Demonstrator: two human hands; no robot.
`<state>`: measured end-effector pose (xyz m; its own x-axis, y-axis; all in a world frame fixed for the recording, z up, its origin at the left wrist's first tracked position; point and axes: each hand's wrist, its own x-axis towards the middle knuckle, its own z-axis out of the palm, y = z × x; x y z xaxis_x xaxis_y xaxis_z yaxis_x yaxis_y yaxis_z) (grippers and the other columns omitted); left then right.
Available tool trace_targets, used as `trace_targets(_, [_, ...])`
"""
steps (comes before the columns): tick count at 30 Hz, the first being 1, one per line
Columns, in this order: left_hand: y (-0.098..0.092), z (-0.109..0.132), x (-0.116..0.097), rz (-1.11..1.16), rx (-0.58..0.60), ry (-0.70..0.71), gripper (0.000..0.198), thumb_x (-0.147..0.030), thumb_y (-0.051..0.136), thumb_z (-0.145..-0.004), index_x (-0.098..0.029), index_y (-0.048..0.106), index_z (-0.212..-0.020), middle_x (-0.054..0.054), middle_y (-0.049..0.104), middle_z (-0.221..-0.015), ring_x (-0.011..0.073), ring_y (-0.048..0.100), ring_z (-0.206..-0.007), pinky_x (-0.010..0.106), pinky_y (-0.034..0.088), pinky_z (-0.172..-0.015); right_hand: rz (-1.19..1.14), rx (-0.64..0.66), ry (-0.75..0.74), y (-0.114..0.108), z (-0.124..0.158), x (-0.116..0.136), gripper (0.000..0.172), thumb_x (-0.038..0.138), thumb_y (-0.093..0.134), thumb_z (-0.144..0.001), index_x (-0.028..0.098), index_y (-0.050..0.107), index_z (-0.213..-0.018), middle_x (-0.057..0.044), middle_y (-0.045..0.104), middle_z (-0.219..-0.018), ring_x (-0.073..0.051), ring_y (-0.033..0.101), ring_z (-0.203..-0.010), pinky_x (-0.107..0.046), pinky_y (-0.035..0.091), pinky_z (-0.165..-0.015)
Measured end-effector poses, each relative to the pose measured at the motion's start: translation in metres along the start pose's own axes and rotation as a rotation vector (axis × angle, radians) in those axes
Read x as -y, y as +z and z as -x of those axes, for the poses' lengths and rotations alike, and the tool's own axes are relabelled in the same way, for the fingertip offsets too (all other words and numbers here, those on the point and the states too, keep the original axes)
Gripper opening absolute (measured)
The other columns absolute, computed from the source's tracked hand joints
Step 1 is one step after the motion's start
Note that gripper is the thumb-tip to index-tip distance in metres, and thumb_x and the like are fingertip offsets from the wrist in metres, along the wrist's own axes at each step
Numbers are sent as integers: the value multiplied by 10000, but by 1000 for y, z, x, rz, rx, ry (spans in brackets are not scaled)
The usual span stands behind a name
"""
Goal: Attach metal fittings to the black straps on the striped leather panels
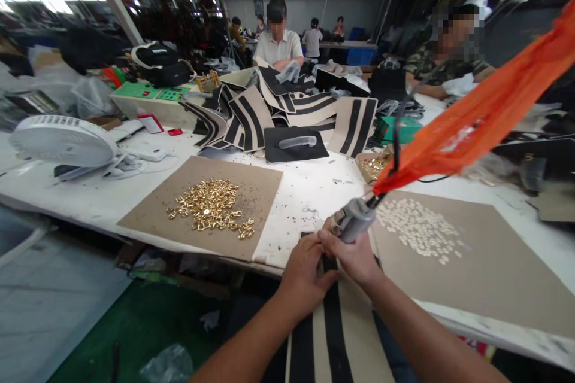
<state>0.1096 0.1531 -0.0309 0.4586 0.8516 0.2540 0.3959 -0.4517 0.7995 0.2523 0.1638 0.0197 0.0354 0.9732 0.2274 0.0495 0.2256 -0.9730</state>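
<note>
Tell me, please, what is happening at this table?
A person's right hand grips a grey tool at the far end of a striped panel, while the left hand lies on the panel close to it. On the white table, gold-coloured pieces are piled to the left and small pale pieces are spread to the right. Beyond them is a heap of more striped panels, with a co-worker in a pale shirt behind it.

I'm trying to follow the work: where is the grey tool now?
In the head view, the grey tool is right of centre, in the person's right hand, by the lower end of the orange wrapping.
</note>
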Motion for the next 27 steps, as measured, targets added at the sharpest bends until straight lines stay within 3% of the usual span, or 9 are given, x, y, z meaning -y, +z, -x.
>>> trace_targets(4, [1,-1,-4,-59,8,-6,471,-188,840,-714,-223,651,-1144,86,649,-1278,292,553,-1258,508,434,-1121,-39,-22,11,-5,-1,23,376,513,762,-824,194,573,-763,18,560,-584,-140,514,-522,-274,434,-504])
trace_targets(8, [0,-1,-7,-123,-1,-20,412,-156,849,-692,-200,676,-1063,100,649,-1281,283,552,-1273,506,439,-1133,-5,-287,27,-35,23,47,403,551,726,-847,185,639,-993,16,593,-610,-164,559,-536,-286,462,-517])
trace_targets(10, [-1,0,-8,-129,5,-2,402,-165,839,-707,-200,679,-1074,105,649,-1283,284,557,-1272,514,448,-1127,125,-388,120,-63,49,51,472,555,736,-831,183,638,-1104,-22,659,-719,-199,624,-637,-310,493,-583])
trace_targets(12, [-3,0,-8,-133,15,19,389,-179,825,-724,-193,684,-1086,115,649,-1290,290,559,-1280,523,450,-1129,310,-442,266,-99,82,45,501,592,721,-816,173,641,-1079,-72,704,-838,-244,668,-750,-337,508,-638])
trace_targets(14, [-5,0,-9,-136,36,39,384,-182,807,-741,-188,689,-1106,120,651,-1308,296,551,-1305,526,443,-1143,477,-460,438,-137,116,30,519,648,665,-817,177,633,-1033,-83,715,-840,-284,683,-789,-358,504,-635])
trace_targets(17, [-13,4,-10,-169,38,91,383,-163,740,-804,-201,681,-1180,110,650,-1352,289,528,-1351,539,422,-1170,683,-495,577,-187,162,9,529,691,608,-785,194,637,-964,-76,720,-793,-318,683,-788,-397,502,-670])
trace_targets(22, [-47,41,-7,-247,-14,238,421,-25,460,-907,-222,668,-1216,80,677,-1325,223,558,-1330,489,471,-1148,923,-565,614,-226,202,0,591,709,544,-790,222,655,-1106,-89,728,-885,-366,683,-876,-443,505,-776])
trace_targets(25, [-69,77,-6,-348,140,263,605,48,398,-852,-246,602,-1339,61,615,-1435,217,502,-1394,469,449,-1173,969,-576,605,-234,211,-4,577,706,504,-819,216,642,-1092,-131,698,-977,-396,669,-932,-490,504,-838])
trace_targets(27, [-74,97,-13,-406,253,264,613,-26,485,-873,-261,521,-1439,62,532,-1529,254,437,-1451,489,410,-1200,1021,-617,545,-238,220,-9,587,696,482,-837,211,611,-1141,-167,659,-1039,-425,647,-971,-536,499,-841])
